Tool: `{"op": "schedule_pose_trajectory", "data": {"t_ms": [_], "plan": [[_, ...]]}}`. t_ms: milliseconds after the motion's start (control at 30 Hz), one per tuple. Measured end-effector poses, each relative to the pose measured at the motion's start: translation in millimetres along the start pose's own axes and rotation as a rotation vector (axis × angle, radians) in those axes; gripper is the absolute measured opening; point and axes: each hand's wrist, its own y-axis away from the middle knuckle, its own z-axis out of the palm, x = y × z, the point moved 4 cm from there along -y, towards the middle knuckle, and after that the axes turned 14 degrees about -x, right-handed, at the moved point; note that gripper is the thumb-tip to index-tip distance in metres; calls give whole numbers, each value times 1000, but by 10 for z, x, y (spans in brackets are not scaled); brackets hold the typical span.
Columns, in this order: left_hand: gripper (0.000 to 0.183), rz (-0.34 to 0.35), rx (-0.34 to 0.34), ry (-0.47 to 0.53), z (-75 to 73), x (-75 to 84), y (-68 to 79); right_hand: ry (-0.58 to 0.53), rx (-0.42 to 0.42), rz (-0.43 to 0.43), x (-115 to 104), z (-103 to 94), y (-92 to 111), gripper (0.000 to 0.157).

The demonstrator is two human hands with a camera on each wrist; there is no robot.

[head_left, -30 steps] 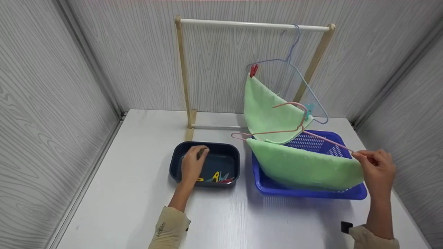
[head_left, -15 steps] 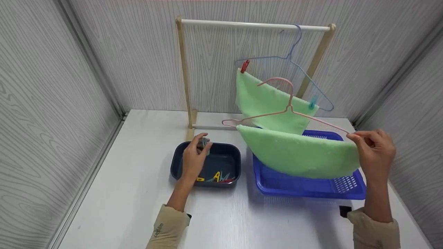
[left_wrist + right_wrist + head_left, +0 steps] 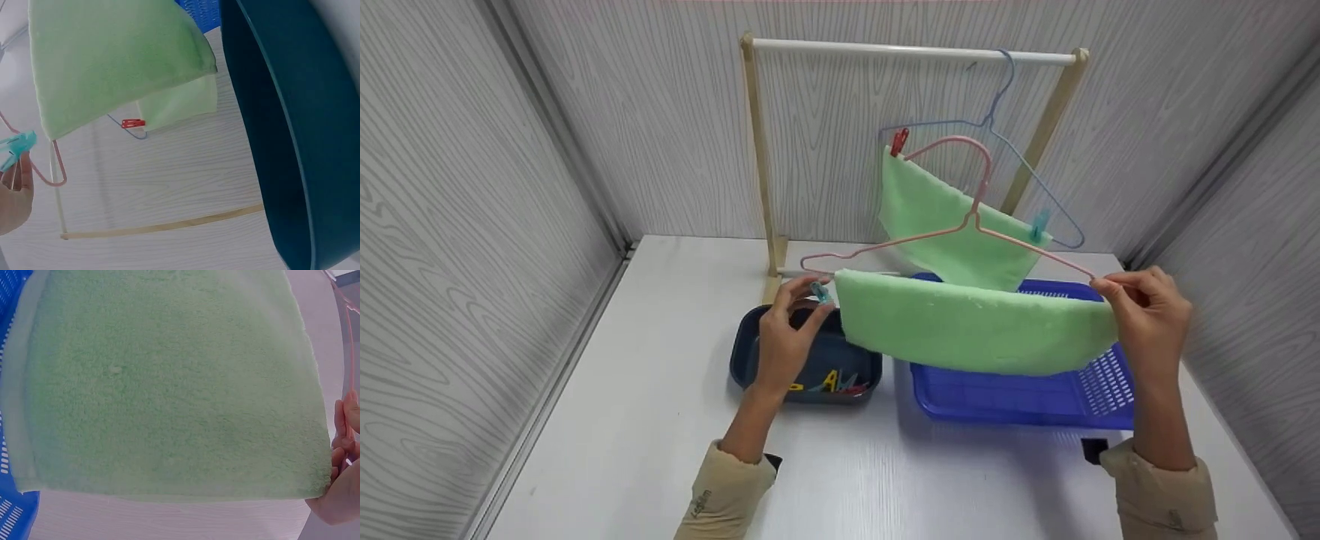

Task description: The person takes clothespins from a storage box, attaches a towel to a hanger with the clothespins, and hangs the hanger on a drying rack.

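My left hand [image 3: 786,341] pinches a light-blue clothespin [image 3: 821,292] between thumb and fingers, close to the left end of a pink clothes hanger [image 3: 915,238]. A green towel [image 3: 975,328] hangs below the hanger bar. At the hanger's right end, my right hand [image 3: 1151,322] pinches the bar together with the towel's corner. The right wrist view is mostly filled by the towel [image 3: 169,394]. In the left wrist view, the clothespin [image 3: 21,143] overlaps the bent hanger end, beside the towel's free left corner.
Behind, a rack [image 3: 877,50] carries a blue hanger [image 3: 997,97] with another green towel [image 3: 911,187], clipped by a red clothespin [image 3: 899,141] and a blue one. A dark tray [image 3: 739,345] holds several clothespins. The blue basket [image 3: 997,416] stands under the nearer towel.
The right hand has raised the pink hanger and towel from the basket and shifted them left. The left hand has risen from the tray with the clothespin, toward the hanger's left end.
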Motion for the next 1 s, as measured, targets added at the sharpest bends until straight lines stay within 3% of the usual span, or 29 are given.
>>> {"op": "schedule_pose_trajectory", "data": {"t_ms": [100,233,433,700,1000], "plan": [[38,73,9,40,-2,18,-19,-16,-17,9,-15,25,1,12],[42,164,35,77,1,-89,-16,-28,-31,16,-33,57,11,12],[44,246,81,55,-8,-189,-8,-33,-54,25,-49,107,32,13],[46,240,81,-10,-20,-175,-10,-55,-59,54,-40,151,29,15],[42,223,79,-12,-30,-191,-1,-3,-53,16,-11,186,31,14]]}}
